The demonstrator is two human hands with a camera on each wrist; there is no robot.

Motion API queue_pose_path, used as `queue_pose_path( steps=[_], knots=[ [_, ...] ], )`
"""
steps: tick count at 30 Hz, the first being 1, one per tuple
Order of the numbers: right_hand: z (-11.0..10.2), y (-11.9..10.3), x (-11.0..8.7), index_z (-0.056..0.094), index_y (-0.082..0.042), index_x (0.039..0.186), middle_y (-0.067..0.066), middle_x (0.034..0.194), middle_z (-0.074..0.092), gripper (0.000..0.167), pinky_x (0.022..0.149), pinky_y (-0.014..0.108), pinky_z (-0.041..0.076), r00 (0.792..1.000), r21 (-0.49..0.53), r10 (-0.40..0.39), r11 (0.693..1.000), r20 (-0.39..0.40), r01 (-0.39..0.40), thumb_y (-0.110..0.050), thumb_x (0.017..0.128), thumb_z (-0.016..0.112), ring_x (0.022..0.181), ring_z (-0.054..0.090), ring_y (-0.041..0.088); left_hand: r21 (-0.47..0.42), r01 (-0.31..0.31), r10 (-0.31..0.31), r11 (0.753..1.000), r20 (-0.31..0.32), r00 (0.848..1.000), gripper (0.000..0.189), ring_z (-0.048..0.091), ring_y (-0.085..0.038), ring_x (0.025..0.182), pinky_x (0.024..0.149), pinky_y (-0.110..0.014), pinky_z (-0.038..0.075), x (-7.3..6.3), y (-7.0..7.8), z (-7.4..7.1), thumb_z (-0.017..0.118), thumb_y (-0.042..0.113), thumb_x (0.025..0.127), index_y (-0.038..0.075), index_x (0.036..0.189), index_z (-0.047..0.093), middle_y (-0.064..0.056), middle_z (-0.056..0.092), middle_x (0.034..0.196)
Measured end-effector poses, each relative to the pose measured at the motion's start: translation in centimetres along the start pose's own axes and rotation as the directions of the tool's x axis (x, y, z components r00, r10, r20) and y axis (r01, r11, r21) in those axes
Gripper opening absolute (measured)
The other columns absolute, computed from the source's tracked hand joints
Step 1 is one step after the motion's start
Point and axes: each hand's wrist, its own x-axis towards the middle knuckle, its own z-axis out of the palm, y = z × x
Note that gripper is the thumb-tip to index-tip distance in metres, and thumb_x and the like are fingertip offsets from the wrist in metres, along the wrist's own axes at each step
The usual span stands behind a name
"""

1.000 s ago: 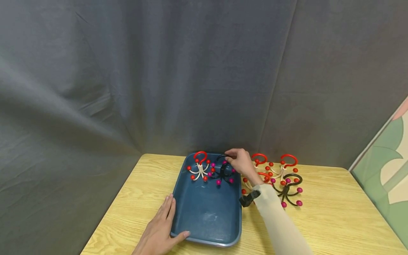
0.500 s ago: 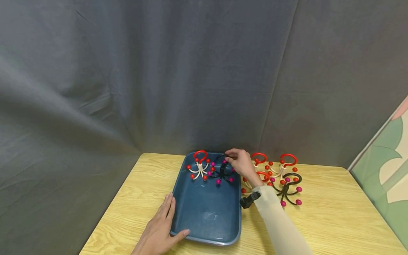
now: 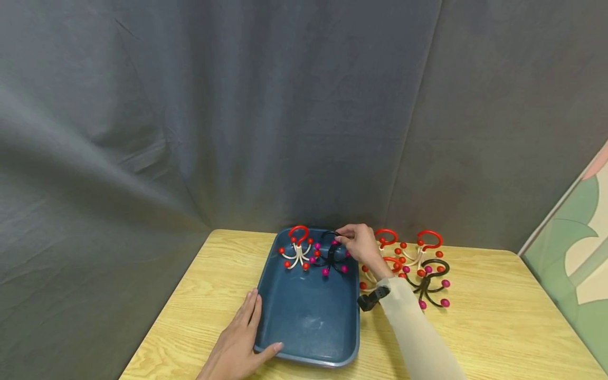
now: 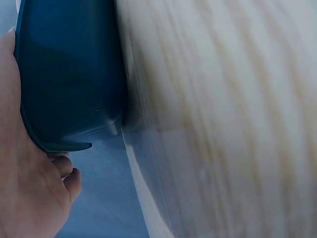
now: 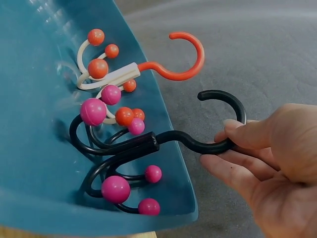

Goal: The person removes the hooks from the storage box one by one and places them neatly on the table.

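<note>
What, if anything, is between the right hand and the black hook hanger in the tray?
Nothing visible: the right hand pinches the black hook hanger by its curved top. Its pink-balled arms sit inside the blue tray. The white-and-red hook hanger is close beside it, but not in between.

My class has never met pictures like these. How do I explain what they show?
There is no machine: just a person's left hand and right hand. The wide picture is taken from the person's head, the two closer ones from each wrist. On the wooden table sits a blue tray. Inside are a red-and-white hook and a pink-tipped black hook. The right hand pinches the black one by its curved end; the left rests against the tray's edge. More hooks lie beside the tray.
</note>
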Motion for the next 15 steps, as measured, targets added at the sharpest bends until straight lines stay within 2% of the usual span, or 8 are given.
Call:
queue_pose_path(
  steps=[8,15],
  knots=[
    [-0.08,-0.11,-0.04,0.081,-0.003,0.109,0.012,0.104,0.083,0.017,0.081,0.039,0.063,1.000,0.007,-0.010,1.000,0.007,0.010,-0.012,0.096,0.077,0.094,0.079,0.024,-0.014,0.016,-0.015,1.000,0.029,0.999,0.119,0.017,-0.031,0.166,0.128,-0.054,0.034,0.14,0.00,-0.01,0.056,0.086,0.087,0.008,0.169,0.018,-0.011,0.012,0.179],
    [-0.38,-0.42,-0.05,0.081,-0.003,0.110,0.012,0.104,0.083,0.017,0.078,0.037,0.062,1.000,0.000,-0.017,1.000,0.008,0.017,-0.012,0.097,0.076,0.091,0.078,0.023,-0.015,0.053,-0.052,0.998,0.063,0.997,0.122,0.016,-0.031,0.166,0.128,-0.056,0.033,0.28,0.12,-0.09,0.054,0.089,0.085,0.009,0.169,0.017,-0.010,0.010,0.179]
  ],
)
